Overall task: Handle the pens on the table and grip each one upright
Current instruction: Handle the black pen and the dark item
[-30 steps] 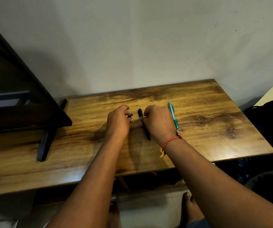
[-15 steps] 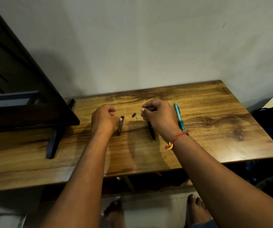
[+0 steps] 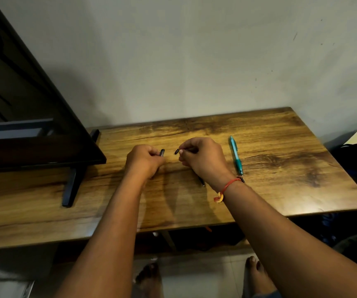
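A teal pen (image 3: 235,156) lies flat on the wooden table (image 3: 280,168), just right of my right hand (image 3: 204,161). That hand pinches a small black pen piece (image 3: 177,151) at its fingertips. A black pen lies under this hand; only its tip (image 3: 202,182) shows near the wrist. My left hand (image 3: 144,163) is closed around a dark pen barrel (image 3: 162,152), whose end sticks out past the fingers. The two held parts are a short gap apart and do not touch.
A dark flat screen (image 3: 33,125) on black stand legs (image 3: 71,186) fills the table's left side. A wall runs close behind the table. The table's front edge is near my forearms, with bare feet on the tiled floor below.
My left hand has picked up the dark barrel that lay on the table. The small black piece that lay between my hands is now at my right fingertips. The teal pen has not moved.
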